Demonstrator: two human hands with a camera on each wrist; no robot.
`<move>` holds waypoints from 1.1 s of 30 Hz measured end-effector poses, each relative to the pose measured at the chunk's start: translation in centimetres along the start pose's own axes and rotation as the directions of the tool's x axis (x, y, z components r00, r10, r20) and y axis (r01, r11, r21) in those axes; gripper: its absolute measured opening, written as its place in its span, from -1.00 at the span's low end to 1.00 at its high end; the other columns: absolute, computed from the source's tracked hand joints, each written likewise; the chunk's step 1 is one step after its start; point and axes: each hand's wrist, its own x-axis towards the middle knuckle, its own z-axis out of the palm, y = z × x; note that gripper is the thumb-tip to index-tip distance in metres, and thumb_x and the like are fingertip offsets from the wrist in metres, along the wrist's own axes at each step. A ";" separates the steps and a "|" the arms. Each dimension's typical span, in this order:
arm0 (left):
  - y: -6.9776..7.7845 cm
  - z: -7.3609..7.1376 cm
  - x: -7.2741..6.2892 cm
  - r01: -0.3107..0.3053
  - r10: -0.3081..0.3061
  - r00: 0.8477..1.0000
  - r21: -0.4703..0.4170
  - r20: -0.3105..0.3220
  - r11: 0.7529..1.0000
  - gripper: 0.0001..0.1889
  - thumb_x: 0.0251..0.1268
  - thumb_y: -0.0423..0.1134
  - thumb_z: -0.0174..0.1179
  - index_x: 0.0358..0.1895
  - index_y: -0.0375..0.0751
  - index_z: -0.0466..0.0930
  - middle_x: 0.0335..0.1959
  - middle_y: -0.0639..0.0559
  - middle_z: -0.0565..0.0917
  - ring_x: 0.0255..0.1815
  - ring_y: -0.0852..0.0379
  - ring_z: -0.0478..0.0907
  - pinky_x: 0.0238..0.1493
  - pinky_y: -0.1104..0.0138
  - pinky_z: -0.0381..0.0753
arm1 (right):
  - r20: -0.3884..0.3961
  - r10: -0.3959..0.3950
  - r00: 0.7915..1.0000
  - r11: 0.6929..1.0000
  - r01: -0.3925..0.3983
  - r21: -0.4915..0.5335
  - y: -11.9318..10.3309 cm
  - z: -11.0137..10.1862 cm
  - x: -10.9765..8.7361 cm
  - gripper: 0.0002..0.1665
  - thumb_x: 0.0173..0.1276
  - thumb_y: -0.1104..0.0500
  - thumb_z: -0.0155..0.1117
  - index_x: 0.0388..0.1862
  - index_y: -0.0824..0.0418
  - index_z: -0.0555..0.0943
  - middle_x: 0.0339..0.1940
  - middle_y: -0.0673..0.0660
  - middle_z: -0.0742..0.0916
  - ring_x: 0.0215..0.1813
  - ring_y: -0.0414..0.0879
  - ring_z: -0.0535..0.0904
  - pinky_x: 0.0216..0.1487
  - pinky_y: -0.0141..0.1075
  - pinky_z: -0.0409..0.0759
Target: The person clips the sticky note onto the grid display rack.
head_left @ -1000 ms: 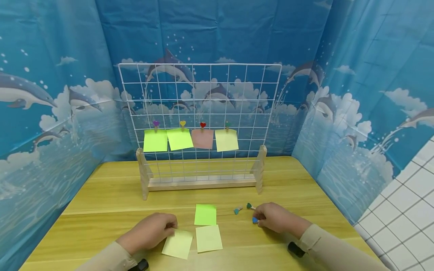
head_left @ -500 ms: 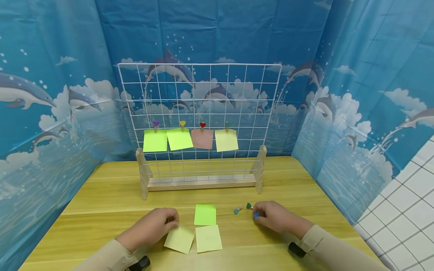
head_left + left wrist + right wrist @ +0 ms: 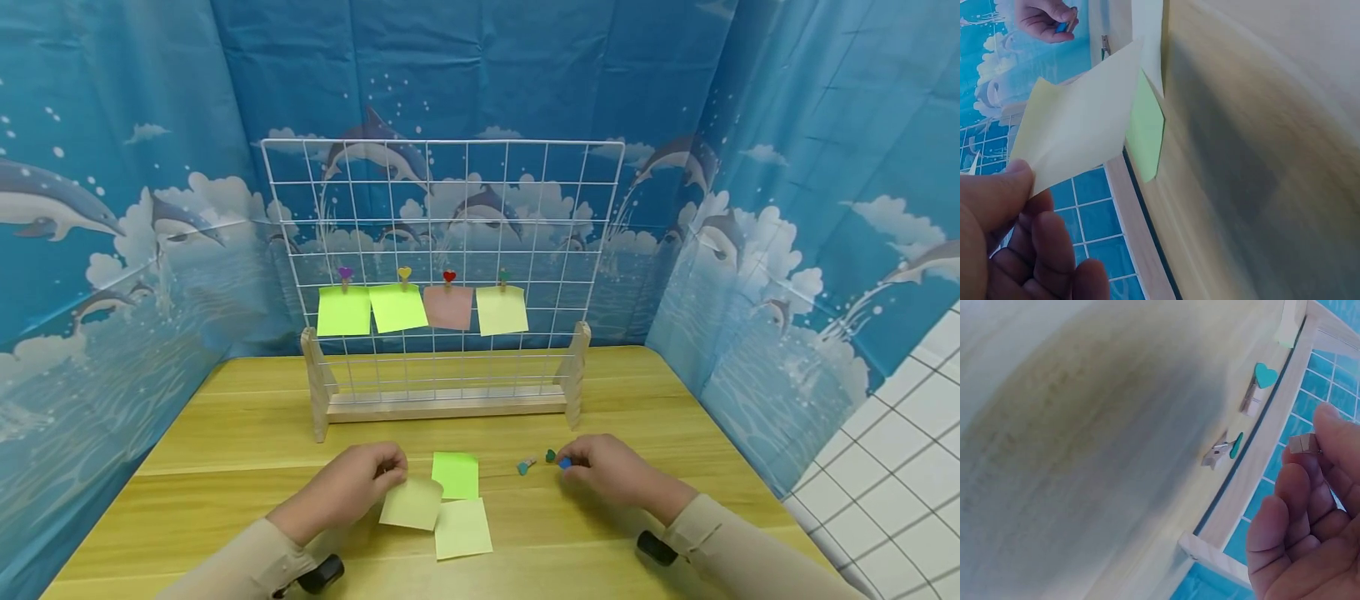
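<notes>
Here we see the left hand [image 3: 348, 485] pinching a pale yellow note [image 3: 412, 505] near a corner, between thumb and forefinger; in the left wrist view we find the paper held up above the table [image 3: 247, 417], curling along one side. From the head view we notice it overlapping the edge of a bright green note [image 3: 457, 473] that lies on the table; whether the two touch, we cannot tell. Closer to the person, we see a second yellow note [image 3: 463, 532] lying flat just beside the green one.

Over on the other side, the right hand [image 3: 611, 469] grips a blue clip [image 3: 566, 463] between thumb and fingertips, and in the right wrist view we make out its wooden end poking out. Near that hand we have a teal heart clip [image 3: 523, 468] and a dark green heart clip [image 3: 551, 456] loose on the table, the dark one closer to the fingers.

Behind these we look at a white wire rack [image 3: 446, 142] in a wooden stand [image 3: 447, 409]. Across it, from left to right, we count two lime notes [image 3: 344, 313], a pink note [image 3: 448, 310] and a cream note [image 3: 502, 313], each hanging under a heart-topped clip.
</notes>
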 end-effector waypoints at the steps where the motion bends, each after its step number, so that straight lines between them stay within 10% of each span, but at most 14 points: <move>1: 0.1 0.0 0.1 -0.005 0.005 1.000 0.003 -0.011 1.000 -0.91 0.60 -0.17 0.21 -0.18 0.13 0.62 -0.38 0.26 0.60 -0.40 0.29 0.45 -0.36 0.35 0.49 | -0.007 0.001 1.000 1.000 -0.001 0.007 -0.1 -0.1 0.0 -0.77 0.51 0.16 0.38 0.05 0.20 0.79 -0.25 -0.13 0.77 -0.28 -0.30 0.56 -0.25 -0.38 0.59; 24: 3.3 -0.7 3.4 0.010 -0.009 0.986 0.010 -0.164 1.000 -0.92 0.60 -0.16 0.21 -0.16 0.11 0.66 -0.34 0.25 0.62 -0.38 0.21 0.47 -0.30 0.31 0.51 | -0.139 -0.057 0.989 0.998 0.052 -0.037 -1.0 -1.9 0.2 -0.72 0.55 0.14 0.33 0.13 0.17 0.79 0.05 0.15 0.85 -0.02 -0.08 0.80 -0.12 -0.33 0.73; 33: 4.3 -1.4 4.6 -0.016 0.008 0.980 -0.034 -0.201 0.999 -0.90 0.61 -0.16 0.20 -0.17 0.11 0.65 -0.41 0.20 0.58 -0.43 0.19 0.43 -0.35 0.31 0.46 | -0.198 -0.030 0.980 0.999 0.024 -0.034 -1.4 -2.4 0.2 -0.76 0.56 0.15 0.31 0.09 0.12 0.80 -0.10 -0.03 0.86 -0.09 -0.17 0.77 -0.16 -0.33 0.69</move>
